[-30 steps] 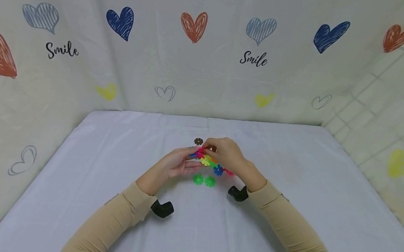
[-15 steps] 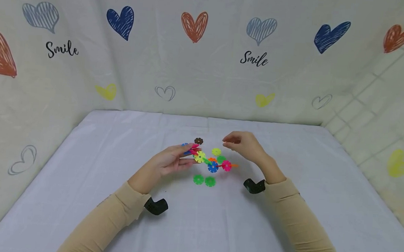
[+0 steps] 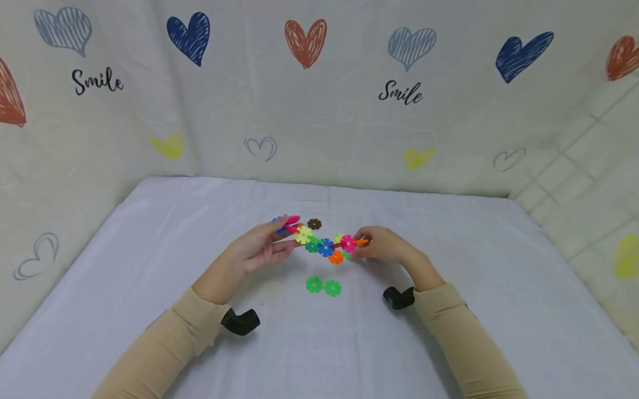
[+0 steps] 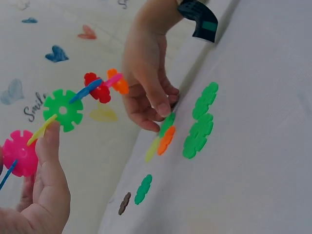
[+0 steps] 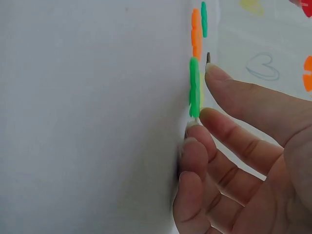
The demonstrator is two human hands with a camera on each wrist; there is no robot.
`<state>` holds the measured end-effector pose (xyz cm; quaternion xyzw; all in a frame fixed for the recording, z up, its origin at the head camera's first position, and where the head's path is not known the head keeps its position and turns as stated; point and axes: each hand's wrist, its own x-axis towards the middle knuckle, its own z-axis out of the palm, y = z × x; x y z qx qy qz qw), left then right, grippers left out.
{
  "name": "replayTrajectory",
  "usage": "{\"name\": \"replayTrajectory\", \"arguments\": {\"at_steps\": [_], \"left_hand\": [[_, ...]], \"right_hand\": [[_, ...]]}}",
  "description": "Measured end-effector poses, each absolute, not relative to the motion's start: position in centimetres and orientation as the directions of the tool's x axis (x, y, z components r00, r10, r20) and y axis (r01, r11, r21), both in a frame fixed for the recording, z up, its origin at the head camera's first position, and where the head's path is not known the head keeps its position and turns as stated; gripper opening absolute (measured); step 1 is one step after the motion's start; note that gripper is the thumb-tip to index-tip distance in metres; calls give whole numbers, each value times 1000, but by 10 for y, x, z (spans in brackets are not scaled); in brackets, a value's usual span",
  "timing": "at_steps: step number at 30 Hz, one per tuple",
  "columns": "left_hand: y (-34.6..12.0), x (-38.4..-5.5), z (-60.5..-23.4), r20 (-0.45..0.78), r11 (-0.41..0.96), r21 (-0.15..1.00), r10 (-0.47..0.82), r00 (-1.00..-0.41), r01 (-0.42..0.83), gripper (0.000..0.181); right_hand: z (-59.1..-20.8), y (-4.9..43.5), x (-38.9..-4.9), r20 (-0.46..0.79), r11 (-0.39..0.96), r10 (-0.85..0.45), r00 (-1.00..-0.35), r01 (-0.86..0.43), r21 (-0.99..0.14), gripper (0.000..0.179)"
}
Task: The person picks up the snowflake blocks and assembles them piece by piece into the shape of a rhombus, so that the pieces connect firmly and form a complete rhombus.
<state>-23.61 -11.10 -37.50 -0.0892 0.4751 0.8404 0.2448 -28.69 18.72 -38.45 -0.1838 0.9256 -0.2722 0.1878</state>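
Note:
My left hand [image 3: 254,247] holds up a chain of slotted plastic discs [image 3: 325,247], gripped at its left end. In the left wrist view the thumb presses beside a pink disc [image 4: 22,152] and a yellow one; green, blue, red, pink and orange discs run on from there. My right hand [image 3: 387,245] is down at the table, behind the chain's orange end in the head view. In the right wrist view its fingertips touch or nearly touch the edge of a loose green disc [image 5: 194,87], with the thumb apart. A loose orange disc [image 3: 336,257] lies alongside.
Two green discs [image 3: 314,285] lie nearer on the white tablecloth [image 3: 311,356]. A brown disc [image 3: 314,224] is farther back, with another green disc [image 4: 143,189] near it. Black wrist devices [image 3: 241,322] jut from both sleeves. A patterned curtain [image 3: 335,116] hangs behind the table.
My left hand has drawn the chain left and farther back. The right hand let go of the chain, moved right, then came down to the loose discs.

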Motion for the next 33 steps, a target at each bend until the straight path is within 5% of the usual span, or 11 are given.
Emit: {"name": "replayTrajectory", "arguments": {"at_steps": [6,15,20,27,33], "left_hand": [[-111,-236,-377,-361,-456,744,339,-869,-488,19],[-102,-235,-386,-293,-491,749,357,-887,-445,34],[-96,-234,-391,-284,-517,731,362,-888,-445,39],[-89,-234,-394,-273,-507,742,368,-889,-438,44],[-82,-233,-394,-270,-509,738,378,-885,-443,48]], "right_hand": [[-388,183,-287,-264,806,-427,-865,-231,-546,50],[-387,195,-286,-237,725,-396,-887,-144,-673,28],[-383,208,-286,-113,645,-328,-938,-135,-752,23],[-363,214,-277,111,438,-59,-992,-126,-890,30],[-349,195,-267,139,372,-77,-987,-158,-915,31]]}}
